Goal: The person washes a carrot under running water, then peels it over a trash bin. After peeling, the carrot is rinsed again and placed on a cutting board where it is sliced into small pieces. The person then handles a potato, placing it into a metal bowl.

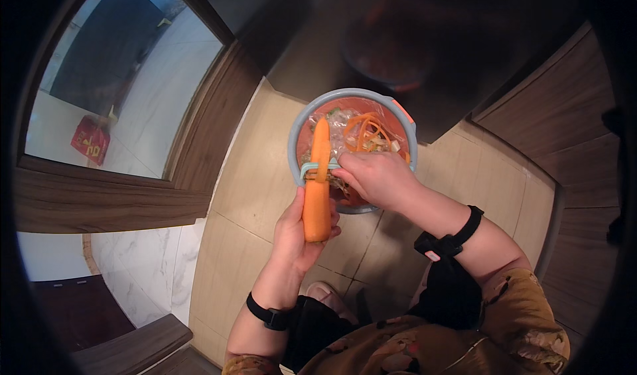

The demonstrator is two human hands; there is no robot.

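Note:
My left hand grips the thick lower end of a peeled-looking orange carrot, whose narrow end points away from me over a round bin. My right hand is closed on a light green vegetable peeler lying across the middle of the carrot. A strip of carrot peel rises through the peeler. Beneath both hands stands the bin with a grey rim and a reddish inside. It holds clear plastic film, curled carrot peelings and pale vegetable scraps.
Beige floor tiles surround the bin. A dark glossy cabinet front stands behind it, with wood-grain panels to the right. At left is a wood-framed glass panel. My shoe is below.

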